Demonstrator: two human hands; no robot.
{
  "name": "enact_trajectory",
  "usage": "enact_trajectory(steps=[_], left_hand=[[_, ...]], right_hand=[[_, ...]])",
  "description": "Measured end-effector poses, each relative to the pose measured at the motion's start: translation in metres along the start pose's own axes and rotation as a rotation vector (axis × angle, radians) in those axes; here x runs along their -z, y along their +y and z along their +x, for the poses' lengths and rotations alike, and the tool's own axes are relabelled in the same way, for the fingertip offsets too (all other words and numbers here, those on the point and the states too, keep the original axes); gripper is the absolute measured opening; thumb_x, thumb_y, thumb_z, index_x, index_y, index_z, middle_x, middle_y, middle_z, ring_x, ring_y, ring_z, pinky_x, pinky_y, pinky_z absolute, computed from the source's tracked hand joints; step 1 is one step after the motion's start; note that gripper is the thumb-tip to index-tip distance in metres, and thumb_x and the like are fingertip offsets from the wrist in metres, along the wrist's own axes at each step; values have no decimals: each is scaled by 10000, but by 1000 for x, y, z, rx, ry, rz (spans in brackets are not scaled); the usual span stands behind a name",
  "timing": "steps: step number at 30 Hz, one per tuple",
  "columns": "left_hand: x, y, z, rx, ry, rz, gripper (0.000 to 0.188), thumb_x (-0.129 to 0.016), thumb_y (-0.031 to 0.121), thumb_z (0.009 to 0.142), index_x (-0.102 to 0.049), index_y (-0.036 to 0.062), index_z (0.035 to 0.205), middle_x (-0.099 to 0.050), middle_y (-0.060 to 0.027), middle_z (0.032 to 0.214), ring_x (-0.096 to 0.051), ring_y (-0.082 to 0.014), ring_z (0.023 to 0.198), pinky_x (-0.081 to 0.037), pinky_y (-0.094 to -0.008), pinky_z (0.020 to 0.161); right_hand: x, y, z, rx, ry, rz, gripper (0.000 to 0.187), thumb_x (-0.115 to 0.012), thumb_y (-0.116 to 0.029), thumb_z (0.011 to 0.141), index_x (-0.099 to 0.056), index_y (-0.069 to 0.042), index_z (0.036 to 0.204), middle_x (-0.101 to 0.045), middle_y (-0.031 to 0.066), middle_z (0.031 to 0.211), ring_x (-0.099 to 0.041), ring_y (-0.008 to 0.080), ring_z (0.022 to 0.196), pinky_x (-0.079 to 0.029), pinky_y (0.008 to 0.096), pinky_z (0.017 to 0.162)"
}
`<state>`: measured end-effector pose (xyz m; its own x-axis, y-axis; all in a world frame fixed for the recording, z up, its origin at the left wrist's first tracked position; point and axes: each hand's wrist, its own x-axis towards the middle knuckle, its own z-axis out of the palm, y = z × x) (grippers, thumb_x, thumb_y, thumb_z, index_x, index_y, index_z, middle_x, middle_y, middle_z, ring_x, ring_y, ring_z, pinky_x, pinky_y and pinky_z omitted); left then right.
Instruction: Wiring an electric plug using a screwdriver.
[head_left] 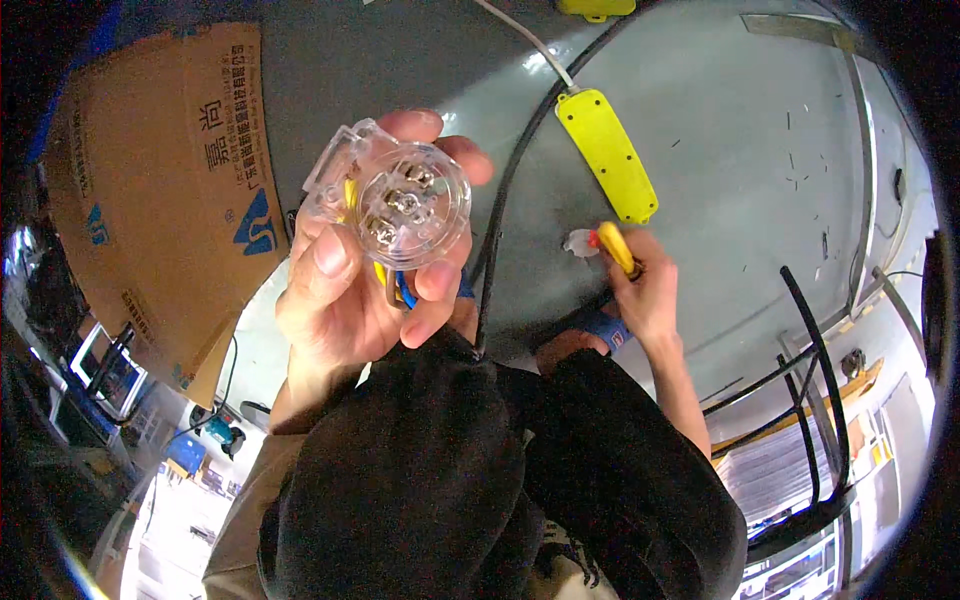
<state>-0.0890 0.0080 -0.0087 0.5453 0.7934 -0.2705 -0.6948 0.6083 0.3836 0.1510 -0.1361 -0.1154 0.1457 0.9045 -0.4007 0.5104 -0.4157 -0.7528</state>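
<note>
Plug (412, 208) is held in the left hand (340, 315), clasped between thumb and curled fingers, its round, clear face turned toward the camera. Metal terminals (405, 203) are seen inside it, and a blue wire (404, 290) is seen below it, just above the palm. To the right of that hand, a yellow tool (616, 247) with a red part is gripped in the right hand (648, 290), its fingers closed around it. A clear piece (579, 242) is seen just left of the right hand; whether it is touched by the tool cannot be told. Beyond the right hand, a yellow power strip (605, 155) is laid on the floor (735, 130). Left of the left hand, a cardboard box (150, 190) is placed. Between the hands, a black cable (508, 180) is stretched.
</note>
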Motion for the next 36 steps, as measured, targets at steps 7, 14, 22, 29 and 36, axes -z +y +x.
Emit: enact_trajectory(steps=[7, 14, 22, 29, 36], left_hand=[[1, -1, -2, -14, 20, 11, 698, -616, 322, 839, -274, 3, 1358, -438, -263, 1248, -564, -200, 726, -477, -247, 418], [-1, 8, -5, 93, -98, 62, 637, -595, 258, 840, -307, 12, 1353, -497, -237, 1227, -618, -229, 799, -526, -293, 559], [-18, 8, 0, 158, -138, 54, 564, -592, 164, 846, -358, -42, 1315, -544, -227, 1167, -631, -258, 857, -513, -344, 731], [-14, 5, 1, 271, -125, -64, 583, -564, 233, 874, -324, -35, 1333, -534, -246, 1186, -630, -312, 904, -516, -368, 768], [-18, -3, 6, 280, -170, -13, 564, -568, 223, 875, -337, -24, 1327, -522, -254, 1209, -630, -329, 906, -518, -369, 773]], right_hand=[[-62, -14, 6, 309, -283, -152, 428, -631, 19, 672, -579, -84, 1084, -543, 124, 1022, -616, 323, 737, -531, 404, 628], [-103, 2, 21, 426, -314, -329, 218, -555, -41, 741, -579, -38, 957, -552, 154, 994, -633, 311, 704, -535, 400, 582], [-58, -15, 16, 124, -244, 39, 292, -605, 38, 654, -593, -23, 939, -577, 163, 975, -605, 366, 805, -501, 429, 689], [8, 36, 3, -217, 334, 89, 189, -621, -156, 855, -607, 21, 922, -539, 29, 689, -447, 105, 639, -397, 270, 567], [15, 62, 5, -301, 395, 55, 238, -620, -205, 847, -636, 18, 925, -569, 27, 650, -445, 110, 574, -388, 282, 523]])
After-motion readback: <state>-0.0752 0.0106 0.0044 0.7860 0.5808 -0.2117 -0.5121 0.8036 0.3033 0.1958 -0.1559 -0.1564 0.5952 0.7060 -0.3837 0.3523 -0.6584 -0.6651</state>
